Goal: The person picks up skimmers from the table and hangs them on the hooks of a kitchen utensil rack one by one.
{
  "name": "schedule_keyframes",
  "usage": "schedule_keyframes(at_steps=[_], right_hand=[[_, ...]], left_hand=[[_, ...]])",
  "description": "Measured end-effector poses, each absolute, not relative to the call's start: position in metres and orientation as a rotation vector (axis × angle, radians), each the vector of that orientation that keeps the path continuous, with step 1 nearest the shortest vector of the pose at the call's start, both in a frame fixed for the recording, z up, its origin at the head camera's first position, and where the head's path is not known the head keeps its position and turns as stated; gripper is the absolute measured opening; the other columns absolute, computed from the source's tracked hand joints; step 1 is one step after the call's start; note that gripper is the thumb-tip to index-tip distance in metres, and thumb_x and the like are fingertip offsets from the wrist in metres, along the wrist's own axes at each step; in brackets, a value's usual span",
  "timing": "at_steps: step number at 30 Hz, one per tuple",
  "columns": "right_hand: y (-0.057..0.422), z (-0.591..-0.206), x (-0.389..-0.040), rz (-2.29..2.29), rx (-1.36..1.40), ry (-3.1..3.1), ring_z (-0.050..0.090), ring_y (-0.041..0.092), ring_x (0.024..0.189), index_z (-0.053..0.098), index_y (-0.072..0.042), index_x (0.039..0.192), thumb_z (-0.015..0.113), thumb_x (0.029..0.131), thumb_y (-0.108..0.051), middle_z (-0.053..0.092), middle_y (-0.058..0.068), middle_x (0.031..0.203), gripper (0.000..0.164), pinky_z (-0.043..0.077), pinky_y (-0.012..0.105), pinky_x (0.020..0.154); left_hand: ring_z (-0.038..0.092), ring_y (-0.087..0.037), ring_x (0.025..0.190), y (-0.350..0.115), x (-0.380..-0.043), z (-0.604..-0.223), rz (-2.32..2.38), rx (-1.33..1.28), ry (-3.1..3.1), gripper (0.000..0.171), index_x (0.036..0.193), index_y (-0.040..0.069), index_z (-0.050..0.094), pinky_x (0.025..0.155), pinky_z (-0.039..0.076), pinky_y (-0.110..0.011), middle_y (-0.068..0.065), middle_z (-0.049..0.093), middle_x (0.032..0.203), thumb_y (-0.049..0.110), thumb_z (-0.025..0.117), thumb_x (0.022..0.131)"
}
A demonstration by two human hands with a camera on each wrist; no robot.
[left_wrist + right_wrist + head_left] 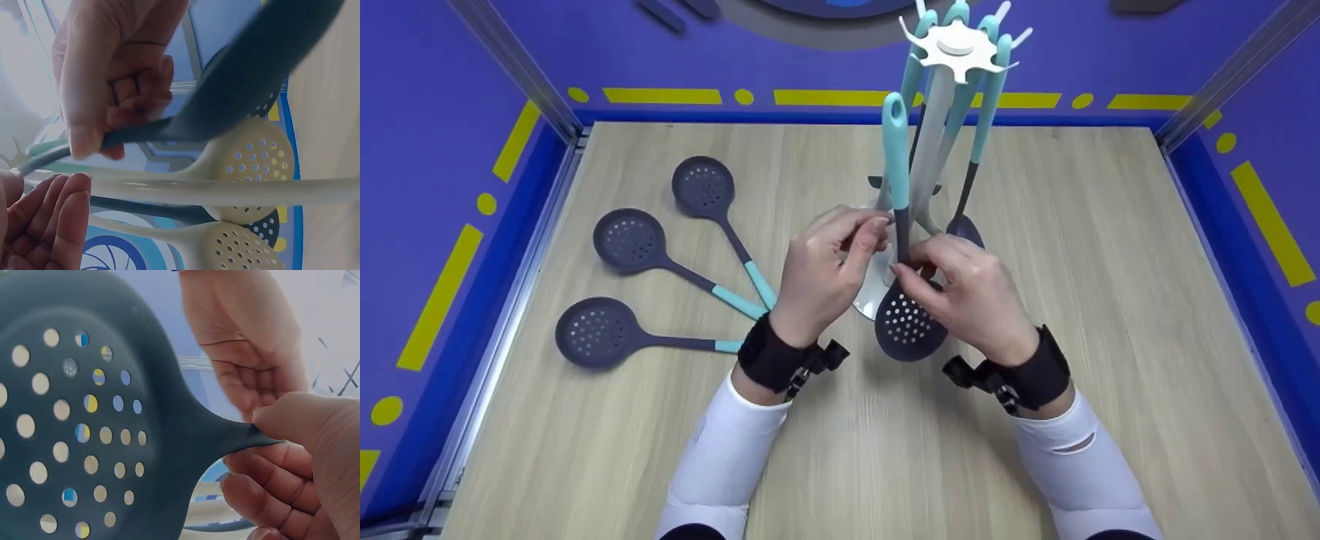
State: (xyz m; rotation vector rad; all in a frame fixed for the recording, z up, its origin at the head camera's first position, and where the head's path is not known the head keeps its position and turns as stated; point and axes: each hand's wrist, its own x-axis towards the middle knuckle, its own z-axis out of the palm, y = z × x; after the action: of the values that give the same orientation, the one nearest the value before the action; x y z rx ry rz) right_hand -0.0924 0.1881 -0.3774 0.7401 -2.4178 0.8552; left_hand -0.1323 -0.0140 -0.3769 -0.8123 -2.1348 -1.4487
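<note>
A dark grey skimmer [902, 232] with a teal handle stands nearly upright beside the white rack, its perforated bowl down and toward me. My right hand [975, 292] pinches its neck between thumb and fingers, just above the bowl; the right wrist view shows this grip on the skimmer [169, 433] closely. Higher up, the thumb and index finger of my left hand [825, 270] pinch at the side of the dark stem. In the left wrist view, the left thumb hides the far part of that stem. The handle's top is apart from the rack hooks.
Behind the skimmer stands the white utensil rack [958, 49], with several teal-handled utensils hanging on it. Three more skimmers, a lower one [596, 332], a middle one [630, 240] and an upper one [703, 186], lie fanned out left on the wooden table [1110, 300]. Blue walls enclose the table.
</note>
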Motion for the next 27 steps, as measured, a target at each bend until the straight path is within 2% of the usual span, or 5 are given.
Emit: schedule_keyframes(at_steps=[6, 10, 17, 21, 27], right_hand=[[0.195, -0.372, -0.091, 0.812, 0.693, -2.412, 0.06, 0.016, 0.071, 0.073, -0.008, 0.097, 0.074, 0.098, -0.018, 0.071, 0.004, 0.084, 0.011, 0.052, 0.026, 0.062], [0.2, -0.37, -0.09, 0.82, 0.656, -2.387, 0.054, 0.014, 0.066, 0.072, -0.007, 0.096, 0.076, 0.096, -0.016, 0.068, 0.004, 0.081, 0.011, 0.044, 0.023, 0.057], [0.205, -0.365, -0.088, 0.843, 0.62, -2.384, 0.061, 0.017, 0.072, 0.072, -0.006, 0.098, 0.076, 0.097, -0.017, 0.071, 0.006, 0.085, 0.012, 0.048, 0.02, 0.065], [0.206, -0.363, -0.086, 0.861, 0.624, -2.37, 0.059, 0.015, 0.071, 0.073, -0.006, 0.098, 0.077, 0.096, -0.018, 0.072, 0.005, 0.086, 0.012, 0.046, 0.018, 0.064], [0.205, -0.361, -0.084, 0.906, 0.634, -2.321, 0.057, 0.012, 0.07, 0.073, -0.006, 0.096, 0.078, 0.094, -0.013, 0.072, 0.005, 0.086, 0.008, 0.046, 0.026, 0.059]], left_hand=[[0.07, -0.005, 0.092, -0.011, -0.144, -0.389, -1.444, -0.729, -2.185, 0.026, 0.12, 0.009, 0.075, 0.081, 0.06, -0.019, -0.001, 0.076, 0.108, 0.026, 0.06, 0.108], [0.072, -0.006, 0.098, -0.005, -0.146, -0.396, -1.427, -0.706, -2.241, 0.027, 0.126, 0.008, 0.073, 0.087, 0.059, -0.017, -0.003, 0.075, 0.114, 0.024, 0.063, 0.107], [0.075, -0.01, 0.101, 0.01, -0.148, -0.405, -1.354, -0.69, -2.329, 0.028, 0.13, 0.005, 0.07, 0.088, 0.057, -0.013, -0.008, 0.075, 0.119, 0.017, 0.065, 0.105], [0.075, -0.01, 0.101, 0.016, -0.147, -0.413, -1.28, -0.658, -2.403, 0.028, 0.131, 0.007, 0.07, 0.087, 0.059, -0.016, -0.006, 0.076, 0.119, 0.017, 0.066, 0.105], [0.074, -0.011, 0.101, 0.022, -0.148, -0.432, -1.191, -0.636, -2.504, 0.031, 0.134, 0.008, 0.067, 0.085, 0.061, -0.021, -0.005, 0.076, 0.12, 0.022, 0.064, 0.106]])
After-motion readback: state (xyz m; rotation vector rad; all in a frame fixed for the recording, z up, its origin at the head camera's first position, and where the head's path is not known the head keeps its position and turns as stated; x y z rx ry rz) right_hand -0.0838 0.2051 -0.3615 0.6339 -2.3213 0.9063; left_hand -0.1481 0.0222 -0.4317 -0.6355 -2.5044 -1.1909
